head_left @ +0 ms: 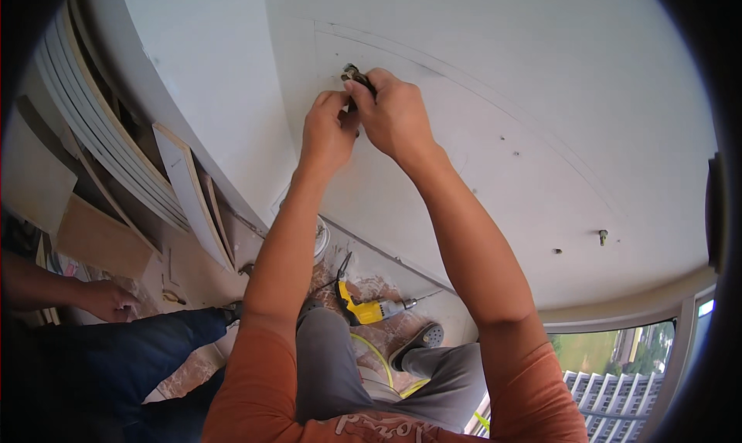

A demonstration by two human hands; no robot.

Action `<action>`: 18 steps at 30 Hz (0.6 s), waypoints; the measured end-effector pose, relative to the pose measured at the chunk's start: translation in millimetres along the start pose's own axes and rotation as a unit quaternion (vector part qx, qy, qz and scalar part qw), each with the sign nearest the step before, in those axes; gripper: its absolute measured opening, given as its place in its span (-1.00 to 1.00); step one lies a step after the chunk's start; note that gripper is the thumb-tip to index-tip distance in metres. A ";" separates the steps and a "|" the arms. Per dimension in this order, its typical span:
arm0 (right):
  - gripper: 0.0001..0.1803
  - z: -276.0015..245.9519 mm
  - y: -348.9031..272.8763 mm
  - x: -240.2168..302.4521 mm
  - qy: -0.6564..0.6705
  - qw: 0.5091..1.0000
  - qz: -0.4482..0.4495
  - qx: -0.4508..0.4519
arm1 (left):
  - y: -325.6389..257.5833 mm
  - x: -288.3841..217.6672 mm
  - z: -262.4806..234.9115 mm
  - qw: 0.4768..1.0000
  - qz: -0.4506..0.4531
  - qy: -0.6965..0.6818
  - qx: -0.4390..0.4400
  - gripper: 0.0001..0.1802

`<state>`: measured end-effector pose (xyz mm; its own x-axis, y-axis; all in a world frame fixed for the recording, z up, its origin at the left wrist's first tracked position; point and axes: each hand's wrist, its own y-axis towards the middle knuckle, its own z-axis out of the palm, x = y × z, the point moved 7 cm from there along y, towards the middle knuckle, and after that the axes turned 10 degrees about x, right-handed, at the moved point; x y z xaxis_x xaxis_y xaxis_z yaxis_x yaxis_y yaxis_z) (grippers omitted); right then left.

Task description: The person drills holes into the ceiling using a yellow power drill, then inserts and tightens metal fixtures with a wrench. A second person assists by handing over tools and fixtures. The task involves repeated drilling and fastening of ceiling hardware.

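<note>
- Both of the person's arms reach up and forward from the lower edge, forearms bare, orange sleeves at the shoulders, the hands meeting against a white wall [495,95].
- The right hand [396,112] is curled into a fist around a small dark metal tool [355,77], whose tip sticks out above the knuckles and touches the wall.
- The left hand [328,130] is just beside the right and touches it; its fingers are bent and pinched near the lower part of the tool, though what exactly they hold is hidden by the right hand.
- Faint curved pencil lines [464,76] run across the wall around the spot where the hands work.
- Farther right on the wall a bolt [602,235] sticks out, with small holes near it.
- Below, on the floor between the person's legs, lies a yellow drill [369,309], well apart from the hands.
- White boards [185,188] lean against the wall at the left.
- Another person's hand [108,300] rests low at the left edge, above a dark blue trouser leg.
</note>
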<state>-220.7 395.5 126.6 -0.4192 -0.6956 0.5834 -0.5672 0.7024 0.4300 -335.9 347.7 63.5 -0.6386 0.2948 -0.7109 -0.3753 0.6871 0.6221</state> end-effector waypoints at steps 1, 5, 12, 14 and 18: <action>-0.67 1.2 3.9 5.0 0.038 0.999 -0.003 0.012 | 9.1 5.6 0.5 0.999 -0.022 -0.004 0.042 -0.82; -0.64 -7.7 -18.9 24.4 0.120 0.990 -0.070 0.009 | 27.9 81.8 -17.3 0.962 -0.157 -0.211 0.070 -0.86; -0.68 15.2 -206.4 -87.0 0.301 0.917 0.228 0.125 | -20.2 165.0 12.2 0.747 -0.344 -0.565 -0.066 -0.80; -0.69 27.1 -264.5 -117.0 0.321 0.890 0.300 0.126 | -20.8 162.7 11.9 0.755 -0.327 -0.561 -0.086 -0.81; -0.69 19.6 -348.9 -143.9 0.335 0.854 0.375 0.132 | -11.1 145.4 -15.2 0.833 -0.214 -0.498 -0.107 -0.85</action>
<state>23.6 247.6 -120.8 -0.2850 0.2403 0.9279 -0.4947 0.7923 -0.3571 -434.8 372.9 -41.8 0.4193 0.5314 -0.7361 -0.6044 0.7684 0.2105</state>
